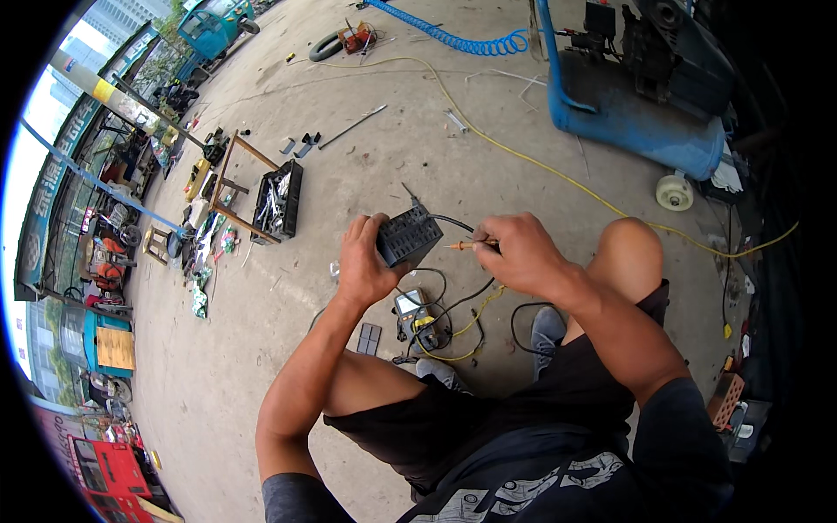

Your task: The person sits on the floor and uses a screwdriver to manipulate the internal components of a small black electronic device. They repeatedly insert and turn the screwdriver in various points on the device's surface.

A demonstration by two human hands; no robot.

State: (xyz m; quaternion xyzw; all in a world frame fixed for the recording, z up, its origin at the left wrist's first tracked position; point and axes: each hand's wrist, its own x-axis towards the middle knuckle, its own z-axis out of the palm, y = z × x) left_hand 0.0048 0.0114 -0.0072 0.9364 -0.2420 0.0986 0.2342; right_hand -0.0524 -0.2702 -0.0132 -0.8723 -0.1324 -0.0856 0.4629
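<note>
My left hand [366, 261] grips a black boxy device [410, 234] with slotted faces, held up in front of me, a black cable running from its top right. My right hand [514, 253] is closed on a slim orange-handled pointed tool [462, 246], its tip just right of the device. Below them on the concrete lies a grey and yellow meter-like instrument [411, 305] with a small screen, among black and yellow leads. A dark flat panel [368, 339] lies left of it, partly near my knee.
A black crate of tools [293, 200] and wooden frame stand left. A blue compressor [632, 139] with hoses fills the upper right. A yellow hose [549, 170] crosses the concrete. Loose parts, a tyre [326, 45], parked small vehicles and a red vehicle [118, 479] line the edges.
</note>
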